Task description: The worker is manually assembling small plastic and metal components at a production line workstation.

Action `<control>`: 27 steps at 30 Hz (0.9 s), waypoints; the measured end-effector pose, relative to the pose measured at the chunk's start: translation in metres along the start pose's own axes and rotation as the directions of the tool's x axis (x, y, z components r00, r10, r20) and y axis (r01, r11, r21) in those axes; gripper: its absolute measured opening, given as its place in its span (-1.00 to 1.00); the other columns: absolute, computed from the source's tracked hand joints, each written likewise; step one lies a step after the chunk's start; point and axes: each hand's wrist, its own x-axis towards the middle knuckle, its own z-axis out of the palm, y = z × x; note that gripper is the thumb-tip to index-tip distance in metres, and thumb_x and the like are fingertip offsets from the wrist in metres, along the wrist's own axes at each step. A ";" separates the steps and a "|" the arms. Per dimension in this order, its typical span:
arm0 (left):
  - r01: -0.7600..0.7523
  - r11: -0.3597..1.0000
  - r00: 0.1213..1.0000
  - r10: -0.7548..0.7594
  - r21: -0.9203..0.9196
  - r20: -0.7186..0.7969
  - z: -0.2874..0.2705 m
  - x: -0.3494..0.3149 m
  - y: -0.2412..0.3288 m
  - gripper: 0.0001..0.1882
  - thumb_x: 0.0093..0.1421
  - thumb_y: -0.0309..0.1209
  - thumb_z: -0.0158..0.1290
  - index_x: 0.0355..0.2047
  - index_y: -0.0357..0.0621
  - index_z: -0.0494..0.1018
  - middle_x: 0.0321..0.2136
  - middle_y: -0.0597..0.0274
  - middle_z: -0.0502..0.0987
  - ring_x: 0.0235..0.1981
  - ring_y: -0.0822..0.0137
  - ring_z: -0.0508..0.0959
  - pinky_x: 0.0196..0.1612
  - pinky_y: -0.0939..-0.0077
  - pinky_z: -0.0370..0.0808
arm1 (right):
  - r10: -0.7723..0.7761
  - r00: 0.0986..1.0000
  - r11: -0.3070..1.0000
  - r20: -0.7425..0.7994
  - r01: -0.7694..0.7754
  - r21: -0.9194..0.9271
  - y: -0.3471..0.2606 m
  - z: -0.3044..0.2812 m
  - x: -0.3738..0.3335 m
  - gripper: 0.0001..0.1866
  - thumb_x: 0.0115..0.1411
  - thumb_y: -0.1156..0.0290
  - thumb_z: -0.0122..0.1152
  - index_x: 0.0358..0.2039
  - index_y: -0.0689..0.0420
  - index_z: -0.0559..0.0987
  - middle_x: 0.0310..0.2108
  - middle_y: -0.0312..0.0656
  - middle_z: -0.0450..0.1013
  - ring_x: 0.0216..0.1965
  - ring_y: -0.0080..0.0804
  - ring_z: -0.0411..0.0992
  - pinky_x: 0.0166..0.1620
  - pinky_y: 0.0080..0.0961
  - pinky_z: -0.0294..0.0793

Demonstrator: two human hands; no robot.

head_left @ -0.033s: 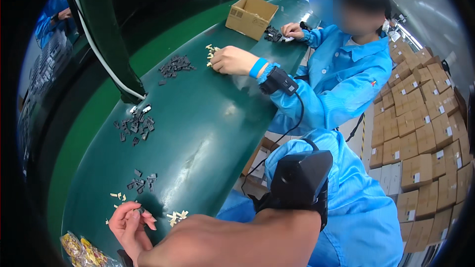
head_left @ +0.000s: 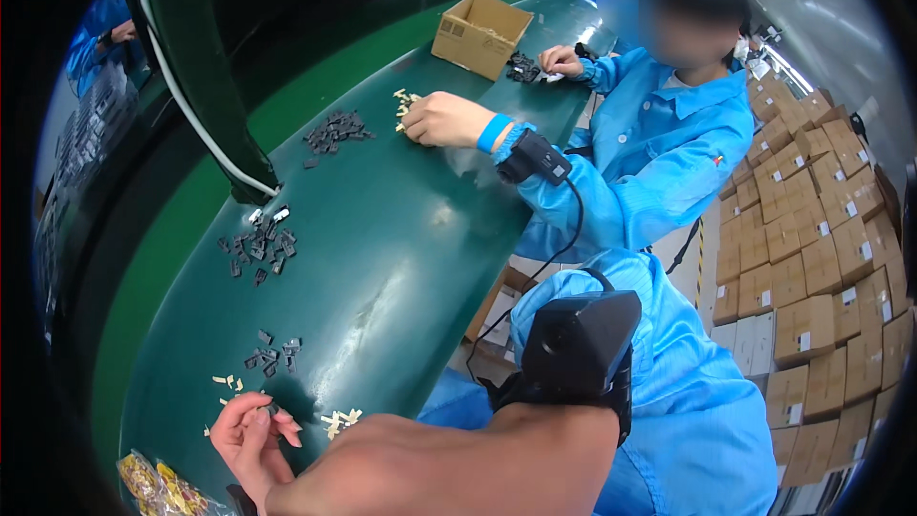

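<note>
My left hand is at the near left of the green table, fingers curled in a pinch. A small dark plastic part shows at its fingertips, mostly covered by them. From the lower right comes my right hand, its bare back toward me; its fingers are hidden. Small cream-coloured pieces lie just beyond the right hand, and more cream pieces lie by the left. Past my left hand is a small group of black plastic parts.
Farther along the green table are a black-part pile, another pile and an open cardboard box. A co-worker's hand touches cream pieces. Plastic bags lie lower left; a dark post rises at the table's far edge.
</note>
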 end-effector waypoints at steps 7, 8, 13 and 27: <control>-0.111 0.993 0.975 0.099 0.049 0.198 -0.037 0.015 -0.023 -0.84 0.30 -0.61 -0.04 -0.14 -0.38 0.45 -0.50 -0.01 0.57 -0.47 0.31 0.59 -0.35 0.44 0.57 | 0.031 0.990 0.992 -0.136 -0.047 -0.114 -0.012 -0.008 -0.020 -0.87 -0.26 0.58 0.17 -0.61 0.30 0.43 -0.68 0.04 0.32 -0.54 -0.05 0.40 -0.49 -0.30 0.37; -0.021 1.000 0.973 0.017 0.017 0.229 -0.037 0.012 -0.019 -0.84 0.29 -0.60 -0.03 -0.13 -0.37 0.45 -0.49 0.00 0.57 -0.48 0.32 0.58 -0.35 0.44 0.56 | 0.032 0.990 0.995 -0.140 -0.045 -0.094 -0.014 -0.009 -0.024 -0.87 -0.26 0.58 0.17 -0.61 0.31 0.44 -0.67 0.04 0.33 -0.53 -0.04 0.40 -0.48 -0.30 0.37; 0.113 0.993 0.988 -0.115 0.027 0.104 0.017 -0.011 0.018 -0.79 0.27 -0.56 0.07 -0.11 -0.41 0.50 -0.37 -0.01 0.60 -0.47 0.28 0.55 -0.32 0.50 0.49 | 0.061 0.965 0.982 -0.257 -0.105 -0.160 -0.017 -0.026 -0.038 -0.85 -0.26 0.58 0.16 -0.57 0.32 0.46 -0.65 0.08 0.36 -0.49 0.01 0.43 -0.44 -0.29 0.40; -0.009 1.000 0.991 0.012 0.026 -0.131 0.035 0.008 0.025 -0.79 0.19 -0.58 0.07 -0.17 -0.44 0.48 -0.45 -0.04 0.60 -0.54 0.30 0.57 -0.43 0.51 0.50 | 0.356 0.905 0.893 -0.233 -0.256 0.369 0.156 -0.024 0.033 -0.89 0.10 0.54 0.18 -0.40 0.34 0.57 -0.57 -0.17 0.51 -0.60 -0.48 0.50 -0.56 -0.57 0.47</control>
